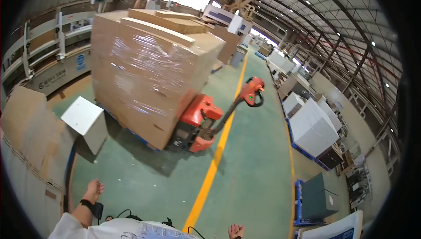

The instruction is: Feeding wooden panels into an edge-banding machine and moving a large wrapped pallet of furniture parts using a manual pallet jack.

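A worker's empty left hand (94, 190) and right hand (236, 230) hung loose-fingered near a red pallet truck (202, 123), parked mid-aisle beside the yellow floor line (215, 162), forks under a shrink-wrapped cardboard load (147, 70).

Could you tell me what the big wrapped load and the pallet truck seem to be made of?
Load: brown cardboard boxes, matte, under glossy clear plastic film, judging by the wrinkled glare. Pallet truck: probably red painted metal or moulded plastic housing, smooth with soft shine; dark handle shaft looks like metal.

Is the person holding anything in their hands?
No. The left hand and the right hand both hang empty above the green floor, touching nothing.
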Tool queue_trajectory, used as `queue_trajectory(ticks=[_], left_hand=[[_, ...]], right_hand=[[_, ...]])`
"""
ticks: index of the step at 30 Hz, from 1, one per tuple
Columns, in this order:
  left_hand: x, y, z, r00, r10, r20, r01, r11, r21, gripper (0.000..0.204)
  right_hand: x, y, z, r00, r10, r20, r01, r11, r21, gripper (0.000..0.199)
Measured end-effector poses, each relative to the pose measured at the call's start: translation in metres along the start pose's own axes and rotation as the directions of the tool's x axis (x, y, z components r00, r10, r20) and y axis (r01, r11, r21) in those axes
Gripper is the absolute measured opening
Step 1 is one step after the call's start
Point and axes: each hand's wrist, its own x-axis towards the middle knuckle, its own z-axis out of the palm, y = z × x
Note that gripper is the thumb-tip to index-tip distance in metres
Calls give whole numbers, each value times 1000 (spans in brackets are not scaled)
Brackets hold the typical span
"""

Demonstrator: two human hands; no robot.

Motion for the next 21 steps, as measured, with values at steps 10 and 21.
queue_trajectory(ticks=[10,21], left_hand=[[-29,-13,462,772,-254,583,-212,762,612,45],[32,-12,814,618,-114,778,-353,844,405,39]], right_hand=[[84,-189,109,885,-73,459,86,996,-8,55],[221,-401,371,675,-67,735,368,894,-257,43]])
